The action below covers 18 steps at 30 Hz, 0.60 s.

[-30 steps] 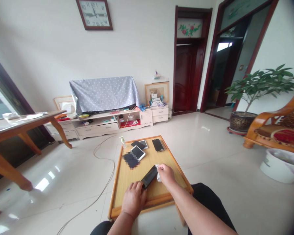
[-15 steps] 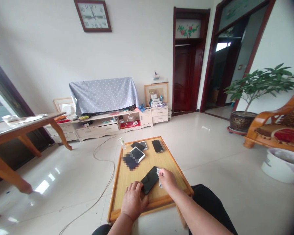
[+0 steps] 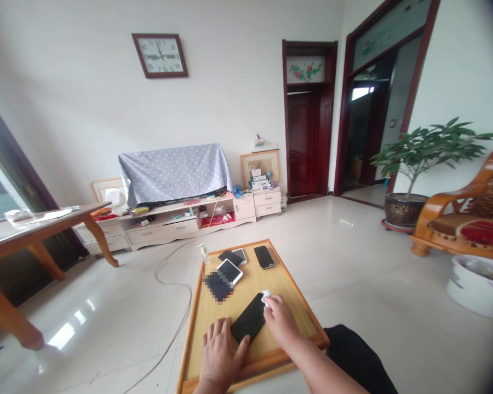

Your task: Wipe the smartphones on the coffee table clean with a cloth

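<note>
A black smartphone (image 3: 248, 318) lies slanted near the front of the small wooden table (image 3: 287, 306), its dark face up. My left hand (image 3: 221, 350) braces the phone's near-left end, thumb at its lower edge and fingers stretched along the left side. With fingers pinched, my right hand (image 3: 280, 320) grips a crumpled white wipe (image 3: 265, 296) at the phone's far-right corner. Whether the wipe is paper or cloth I cannot tell.
Farther back on the table are a white-framed device (image 3: 231, 270), a dark phone (image 3: 264, 257), a dark flat device (image 3: 230, 257) and a pump bottle (image 3: 204, 254). A blurred patch covers one item. A cable (image 3: 190, 295) runs along the floor at left.
The wipe is bunched smaller in my right hand, at the phone's far corner. My left hand's fingers have spread flatter, and its thumb is extended along the phone's near edge. The view has tilted upward.
</note>
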Motion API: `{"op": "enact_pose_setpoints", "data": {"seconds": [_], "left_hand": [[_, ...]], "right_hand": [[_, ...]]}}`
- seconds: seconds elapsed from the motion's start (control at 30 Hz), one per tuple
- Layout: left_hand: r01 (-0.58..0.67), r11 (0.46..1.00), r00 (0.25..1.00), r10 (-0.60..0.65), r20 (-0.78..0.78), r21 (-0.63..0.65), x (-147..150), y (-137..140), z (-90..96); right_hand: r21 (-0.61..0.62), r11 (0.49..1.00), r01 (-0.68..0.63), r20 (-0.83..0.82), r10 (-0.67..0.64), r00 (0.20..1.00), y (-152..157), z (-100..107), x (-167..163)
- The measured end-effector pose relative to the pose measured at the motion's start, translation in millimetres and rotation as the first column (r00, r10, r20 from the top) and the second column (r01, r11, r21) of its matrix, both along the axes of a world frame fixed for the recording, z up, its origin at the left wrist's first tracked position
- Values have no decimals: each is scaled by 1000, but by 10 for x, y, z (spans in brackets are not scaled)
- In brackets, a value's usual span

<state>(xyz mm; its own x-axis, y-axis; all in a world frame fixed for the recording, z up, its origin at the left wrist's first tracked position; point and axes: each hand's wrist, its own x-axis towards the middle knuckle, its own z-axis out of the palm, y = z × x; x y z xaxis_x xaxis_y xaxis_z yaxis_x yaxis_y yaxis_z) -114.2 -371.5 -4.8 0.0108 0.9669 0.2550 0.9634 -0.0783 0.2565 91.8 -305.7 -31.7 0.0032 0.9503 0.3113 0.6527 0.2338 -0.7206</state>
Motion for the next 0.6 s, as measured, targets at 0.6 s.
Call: {"op": "enact_pose_setpoints", "data": {"seconds": [0.6], "left_hand": [[-23, 994, 999, 26, 34, -103, 28, 178, 22]], "right_hand": [[31, 999, -18, 167, 12, 986, -93, -79, 19]]}}
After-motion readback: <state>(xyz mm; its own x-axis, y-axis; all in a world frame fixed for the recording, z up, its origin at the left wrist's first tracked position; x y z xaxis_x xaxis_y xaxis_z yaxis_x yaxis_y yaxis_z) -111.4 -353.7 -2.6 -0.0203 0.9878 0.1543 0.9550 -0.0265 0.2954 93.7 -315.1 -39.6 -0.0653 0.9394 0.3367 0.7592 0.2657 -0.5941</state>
